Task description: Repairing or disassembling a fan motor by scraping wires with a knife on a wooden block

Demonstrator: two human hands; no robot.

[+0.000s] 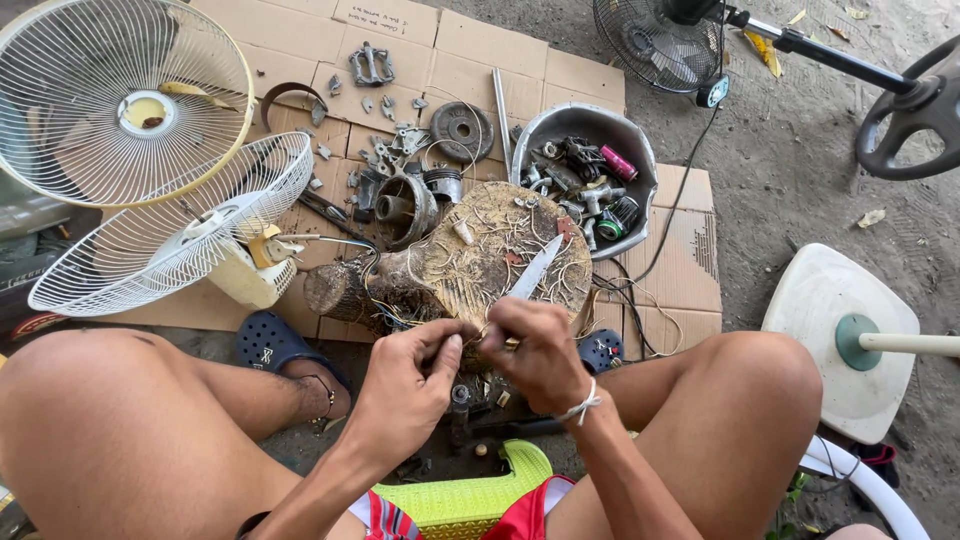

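— Why is the knife point(533, 268) kept pointing toward the upper right, across the wooden block point(480, 262) at frame centre?

— Seemingly so the thin wire point(476, 336) is braced over the block. The wire is pinched by the left hand point(405, 392), fingertips pressed together; the knife handle is wrapped tightly by the right hand point(540, 355).

We see bare grey concrete floor point(800, 170) in flat daylight, with flattened cardboard sheets point(400, 50) spread across it. Two white fan guards point(120, 100) lie at the left, and a white fan base point(830, 330) stands at the right.
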